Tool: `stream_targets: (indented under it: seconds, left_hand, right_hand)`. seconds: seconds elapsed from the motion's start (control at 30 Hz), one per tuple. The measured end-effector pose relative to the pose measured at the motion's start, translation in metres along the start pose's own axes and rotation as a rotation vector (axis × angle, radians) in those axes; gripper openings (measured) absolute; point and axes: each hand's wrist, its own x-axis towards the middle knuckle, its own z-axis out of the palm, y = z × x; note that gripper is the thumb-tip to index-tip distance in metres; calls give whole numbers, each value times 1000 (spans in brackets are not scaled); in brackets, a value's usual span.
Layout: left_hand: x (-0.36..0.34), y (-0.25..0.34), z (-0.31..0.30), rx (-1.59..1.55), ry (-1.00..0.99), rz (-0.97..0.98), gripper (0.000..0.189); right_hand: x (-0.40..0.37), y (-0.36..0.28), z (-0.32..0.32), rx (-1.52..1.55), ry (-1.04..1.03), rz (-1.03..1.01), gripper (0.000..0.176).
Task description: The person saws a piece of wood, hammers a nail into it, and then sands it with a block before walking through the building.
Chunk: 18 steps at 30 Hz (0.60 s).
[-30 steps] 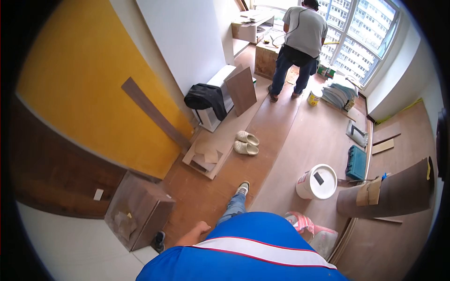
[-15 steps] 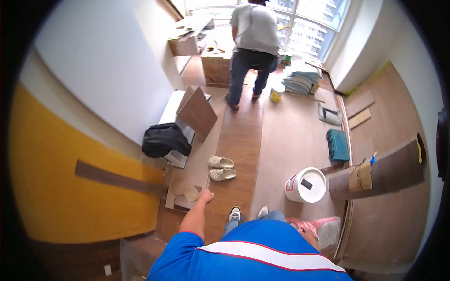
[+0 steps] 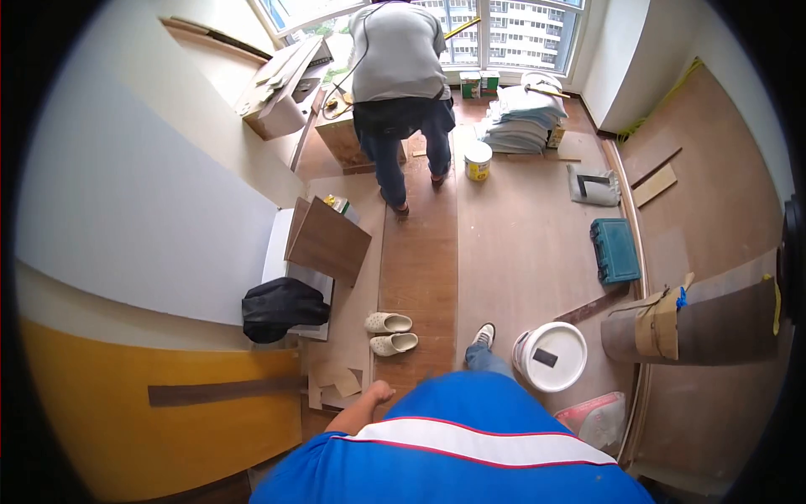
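My left hand (image 3: 382, 392) hangs low at my left side with its fingers curled in, and nothing shows in them. Nearest to it are scraps of brown board (image 3: 340, 382) on the floor and a pair of cream clogs (image 3: 391, 333) farther ahead. My right hand is out of sight behind my blue shirt. On that side a white lidded bucket (image 3: 550, 357) stands by my forward foot, and a red-and-white bag (image 3: 594, 418) lies closer to me.
A person (image 3: 399, 76) in a grey shirt stands ahead by the window. Along the right lie a teal tool case (image 3: 614, 250) and a tied brown roll (image 3: 697, 323). Leaning boards (image 3: 327, 242) and a black cloth or bag (image 3: 287, 309) are at the left. Stacked sacks (image 3: 525, 122) sit ahead.
The view has tipped and moved forward, with one foot now stepped out near the bucket. My right hand, visible before, has gone from view. The person ahead appears farther left.
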Motion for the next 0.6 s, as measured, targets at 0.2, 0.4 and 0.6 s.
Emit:
stream_targets:
  seconds: [0.2,0.4,0.6]
  left_hand:
    - [25,29,-79,-93,82,-141,47]
    - [74,69,-191,-356,340,-161,40]
    - [124,93,-243,-151,159,-104,45]
  right_hand:
    - [72,-99,-146,698,236,144,58]
    - [119,-154,-242,762,257,65,65]
    - [142,-120,-244,766,227,252,61]
